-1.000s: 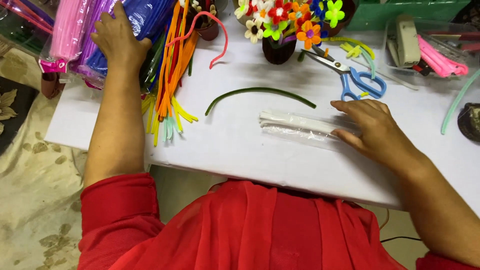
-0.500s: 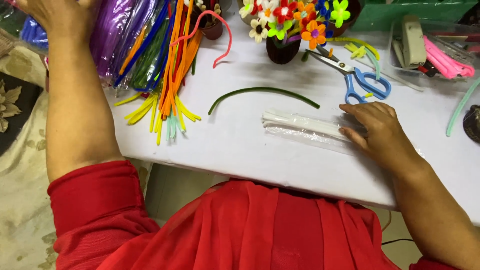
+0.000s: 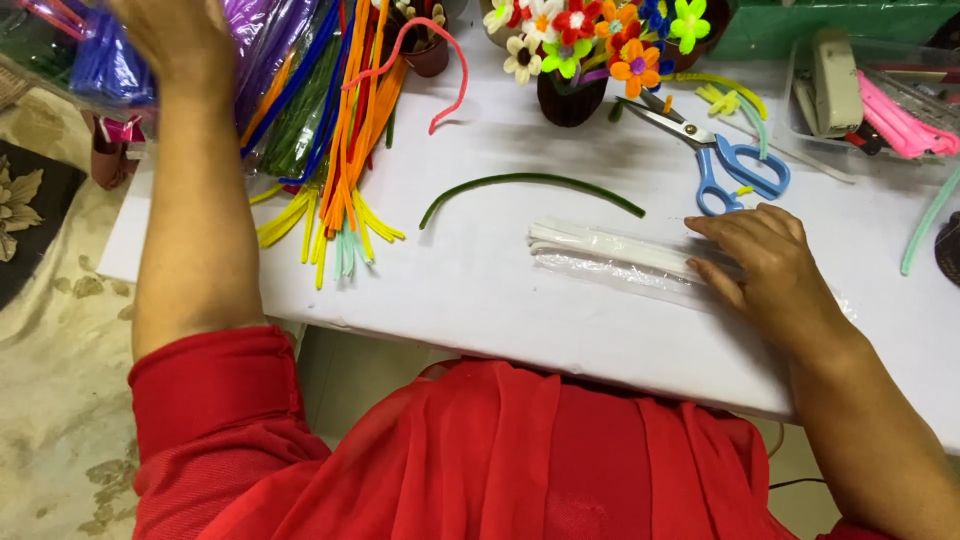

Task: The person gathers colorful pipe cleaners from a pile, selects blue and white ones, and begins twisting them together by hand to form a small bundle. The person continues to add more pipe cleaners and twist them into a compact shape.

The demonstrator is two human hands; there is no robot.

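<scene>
My left hand (image 3: 175, 35) is at the top left, closed on a blue packet of pipe cleaners (image 3: 105, 70) lifted off the pile of packets. Beside it lie purple, green, orange and yellow pipe cleaners (image 3: 340, 150) fanned over the white table (image 3: 470, 300). My right hand (image 3: 760, 255) rests flat, fingers apart, on a clear packet of white pipe cleaners (image 3: 610, 250) in the middle of the table. A single bent green pipe cleaner (image 3: 530, 185) lies just beyond that packet.
Blue-handled scissors (image 3: 720, 150) lie behind my right hand. A dark pot of coloured pipe-cleaner flowers (image 3: 580, 50) stands at the back. A clear tray with a stapler (image 3: 835, 70) and pink pipe cleaners (image 3: 900, 120) sits at the right. A pink curled pipe cleaner (image 3: 440, 60) hangs near a small pot.
My left hand has pulled a blue packet leftward and up, away from the pile. My right hand has stayed on the white packet.
</scene>
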